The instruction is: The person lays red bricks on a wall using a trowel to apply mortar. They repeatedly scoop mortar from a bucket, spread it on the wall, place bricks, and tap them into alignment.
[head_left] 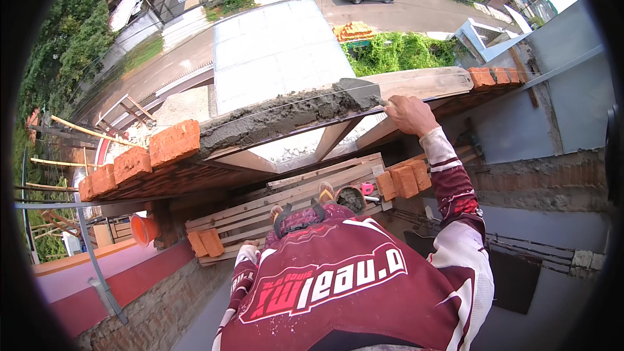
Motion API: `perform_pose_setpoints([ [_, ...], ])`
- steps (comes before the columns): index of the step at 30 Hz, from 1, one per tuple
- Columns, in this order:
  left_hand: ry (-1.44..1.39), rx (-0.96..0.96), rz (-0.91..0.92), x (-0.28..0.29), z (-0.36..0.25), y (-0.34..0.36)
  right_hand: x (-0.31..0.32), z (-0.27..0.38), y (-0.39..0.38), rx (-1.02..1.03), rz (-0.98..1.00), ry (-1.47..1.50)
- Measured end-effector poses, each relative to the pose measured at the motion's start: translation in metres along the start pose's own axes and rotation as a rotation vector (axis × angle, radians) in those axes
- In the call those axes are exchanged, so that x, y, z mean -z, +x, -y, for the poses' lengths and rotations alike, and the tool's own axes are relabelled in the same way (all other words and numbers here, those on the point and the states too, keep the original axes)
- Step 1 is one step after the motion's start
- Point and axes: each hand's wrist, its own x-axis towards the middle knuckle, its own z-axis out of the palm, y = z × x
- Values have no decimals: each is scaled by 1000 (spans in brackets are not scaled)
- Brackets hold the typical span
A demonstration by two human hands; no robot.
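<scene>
My right hand (408, 114) is raised to the top of a brick wall and grips the handle of a trowel (359, 89). The blade lies on the right end of a wet grey mortar bed (279, 116) spread along the wall top. Orange bricks (173, 142) sit on the wall to the left of the mortar, and more bricks (494, 77) lie on the right end. A thin string line runs along the wall edge. My left hand (249, 244) hangs low by my side above the planks; its fingers are too small to make out.
I stand on a wooden plank platform (292, 203) high above a street. On it are a stack of bricks (404, 181), a bucket of mortar (351, 199) and two bricks (206, 242). An orange bucket (142, 229) sits lower left. Bamboo scaffold poles are far left.
</scene>
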Motion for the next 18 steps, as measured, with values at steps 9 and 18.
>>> perform_pose_setpoints([
  [9, -284, -137, -188, 15, -13, 36, -12, 15, 0, -176, 54, -259],
  [18, 57, -222, -7, 20, -19, -51, -13, 80, -26, -10, -5, -245],
])
